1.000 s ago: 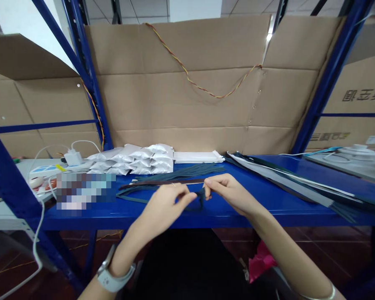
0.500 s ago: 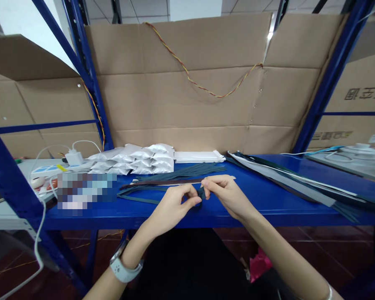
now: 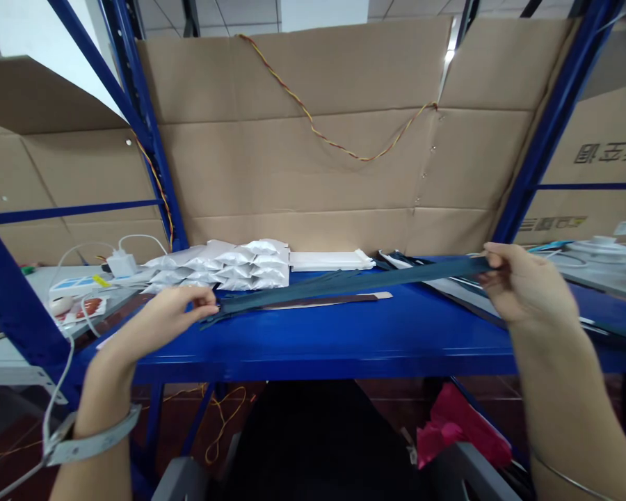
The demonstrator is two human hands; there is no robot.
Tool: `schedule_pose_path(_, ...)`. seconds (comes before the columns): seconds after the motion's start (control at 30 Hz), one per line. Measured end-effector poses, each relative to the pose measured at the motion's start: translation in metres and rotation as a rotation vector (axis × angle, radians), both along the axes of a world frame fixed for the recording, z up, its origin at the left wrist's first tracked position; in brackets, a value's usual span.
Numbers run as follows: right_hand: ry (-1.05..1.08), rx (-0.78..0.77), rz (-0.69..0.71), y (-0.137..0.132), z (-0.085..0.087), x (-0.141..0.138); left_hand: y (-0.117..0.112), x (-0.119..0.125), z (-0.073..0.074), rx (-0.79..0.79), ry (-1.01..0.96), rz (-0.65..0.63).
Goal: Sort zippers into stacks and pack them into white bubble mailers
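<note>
A: Biggest thing first?
B: Cardboard panel (image 3: 302, 167), upright at the back, with a twisted yellow-and-red wire (image 3: 339, 147) drooping across it.
A: Then?
B: Blue metal bench (image 3: 318, 348), in front of the panel. Bundle of long strips (image 3: 462, 292) on its right side, dark and grey. Stack of silvery-white packets (image 3: 240, 264) at the back left, long white package (image 3: 328, 261) just beside it.
A: Main item?
B: Dark teal strip (image 3: 417, 273), stretched between both hands above the bench, slanting up to the right. Brown strip (image 3: 339, 300) lies under its middle stretch, on the bench.
A: Hands?
B: Left hand (image 3: 172, 316) pinches the strip's left end, thumb against fingers. Right hand (image 3: 532, 289) grips the right end, fingers curled.
A: Smallest?
B: Pale wristband (image 3: 97, 440) on the left wrist, thin bangle (image 3: 568, 479) on the right.
</note>
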State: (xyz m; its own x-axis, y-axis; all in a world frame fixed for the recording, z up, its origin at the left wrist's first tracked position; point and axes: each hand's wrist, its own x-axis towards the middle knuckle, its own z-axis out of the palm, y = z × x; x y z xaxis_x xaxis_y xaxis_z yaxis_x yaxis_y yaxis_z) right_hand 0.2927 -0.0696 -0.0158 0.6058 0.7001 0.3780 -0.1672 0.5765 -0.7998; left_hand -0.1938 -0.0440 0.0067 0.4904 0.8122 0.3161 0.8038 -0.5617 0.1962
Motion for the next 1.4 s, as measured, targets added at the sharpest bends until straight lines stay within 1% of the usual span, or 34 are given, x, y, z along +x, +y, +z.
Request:
schedule_pose_path(0.07, -0.092, -0.052, -0.016, -0.003, -0.002, 0.012, 0.000, -0.018, 0.002, -0.037, 0.015, 0.031)
schedule_pose_path(0.1, -0.184, -0.101, -0.001, -0.004, -0.004, 0.015, 0.001, -0.023, 0.001, -0.063, 0.027, 0.044)
schedule_pose_path(0.17, -0.459, -0.238, 0.060, -0.005, -0.008, 0.017, 0.001, -0.028, -0.002, -0.127, 0.058, 0.058)
schedule_pose_path(0.27, -0.961, -0.453, 0.241, -0.002, -0.013, 0.016, 0.002, -0.027, -0.007, -0.230, 0.105, 0.072)
schedule_pose_path(0.33, -1.210, -0.518, 0.325, 0.002, -0.016, 0.015, 0.004, -0.027, -0.010, -0.267, 0.125, 0.095)
schedule_pose_path(0.37, -1.298, -0.529, 0.324, 0.005, -0.017, 0.015, 0.006, -0.027, -0.011, -0.266, 0.123, 0.108)
schedule_pose_path(0.43, -1.423, -0.531, 0.246, 0.008, -0.019, 0.013, 0.012, -0.028, -0.015, -0.218, 0.093, 0.114)
schedule_pose_path(0.5, -1.496, -0.540, 0.150, 0.009, -0.019, 0.012, 0.023, -0.029, -0.022, -0.093, 0.035, 0.132)
schedule_pose_path(0.57, -1.535, -0.556, 0.103, 0.007, -0.018, 0.009, 0.038, -0.028, -0.031, 0.038, -0.005, 0.173)
schedule_pose_path(0.6, -1.545, -0.560, 0.099, 0.005, -0.018, 0.007, 0.045, -0.028, -0.037, 0.074, -0.006, 0.196)
schedule_pose_path(0.7, -1.540, -0.552, 0.116, 0.002, -0.016, 0.001, 0.063, -0.028, -0.052, 0.060, 0.025, 0.236)
schedule_pose_path(0.77, -1.534, -0.548, 0.133, 0.001, -0.016, -0.002, 0.067, -0.028, -0.057, 0.047, 0.031, 0.259)
schedule_pose_path(0.83, -1.532, -0.548, 0.138, 0.001, -0.016, -0.003, 0.067, -0.027, -0.057, 0.074, 0.016, 0.297)
schedule_pose_path(0.9, -1.524, -0.544, 0.129, 0.001, -0.017, -0.004, 0.062, -0.023, -0.053, 0.142, -0.042, 0.333)
schedule_pose_path(0.97, -1.507, -0.528, 0.100, 0.001, -0.016, -0.008, 0.054, -0.012, -0.046, 0.226, -0.160, 0.332)
schedule_pose_path(1.03, -1.475, -0.486, 0.058, 0.000, -0.013, -0.017, 0.043, 0.006, -0.038, 0.243, -0.336, 0.276)
schedule_pose_path(1.07, -1.454, -0.451, 0.041, -0.001, -0.011, -0.025, 0.037, 0.017, -0.035, 0.196, -0.432, 0.226)
schedule_pose_path(1.13, -1.403, -0.348, 0.042, -0.005, -0.008, -0.046, 0.022, 0.042, -0.029, 0.014, -0.604, 0.099)
schedule_pose_path(1.17, -1.374, -0.288, 0.062, -0.007, -0.008, -0.059, 0.015, 0.054, -0.027, -0.096, -0.664, 0.029)
schedule_pose_path(1.23, -1.323, -0.167, 0.139, -0.012, -0.009, -0.089, 0.001, 0.078, -0.026, -0.266, -0.731, -0.087)
schedule_pose_path(1.33, -1.279, -0.040, 0.279, -0.020, -0.018, -0.133, -0.015, 0.108, -0.029, -0.412, -0.806, -0.204)
schedule_pose_path(1.4, -1.258, 0.031, 0.280, -0.022, -0.028, -0.155, -0.022, 0.122, -0.032, -0.481, -0.868, -0.256)
